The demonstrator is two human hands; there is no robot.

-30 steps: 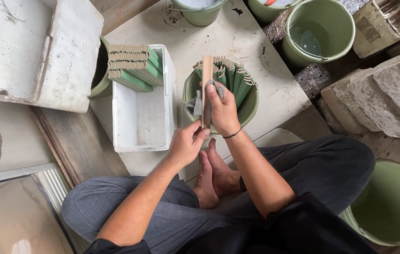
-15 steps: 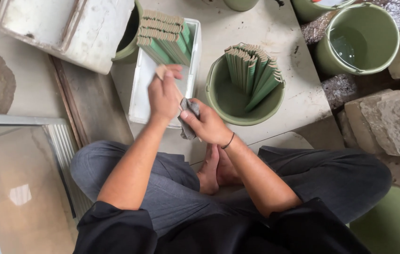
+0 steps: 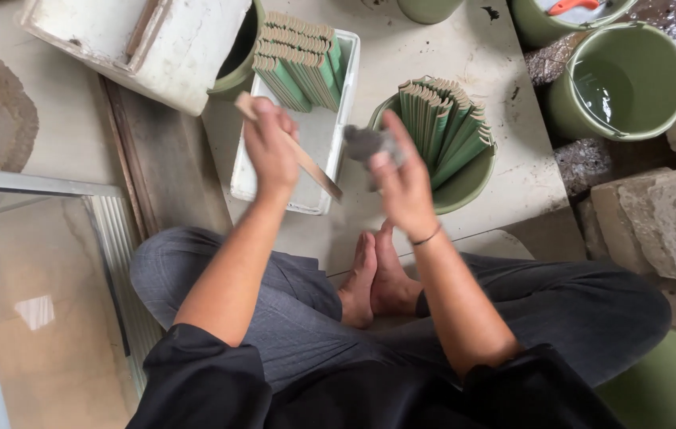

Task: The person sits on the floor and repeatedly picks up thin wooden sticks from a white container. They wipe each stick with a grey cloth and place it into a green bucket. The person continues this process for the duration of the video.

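- Since half a second ago the hands have parted: the left hand [image 3: 270,151] has carried the strip [image 3: 290,148] up over the white tray [image 3: 274,187], and the right hand [image 3: 403,179] has lifted the grey rag [image 3: 366,143] clear of it, toward the bucket [image 3: 465,187].
- The left hand is closed around the strip, a flat tan piece slanting from upper left to lower right above the tray.
- The right hand pinches the rag between thumb and fingers, apart from the strip; its fingers are blurred.
- The person sits cross-legged on a pale, stained slab [image 3: 401,56], bare feet [image 3: 374,274] together just below the tray.
- A glass sheet [image 3: 36,310] lies at the left; rough stone blocks [image 3: 656,222] lie at the right.
- The tray holds a stack of green strips [image 3: 298,59] at its far end; the rest is bare.
- The bucket holds more green strips [image 3: 441,119], fanned upright.
- A second green bucket [image 3: 620,79] at the upper right holds water.
- A white box [image 3: 147,40] lies at the upper left.
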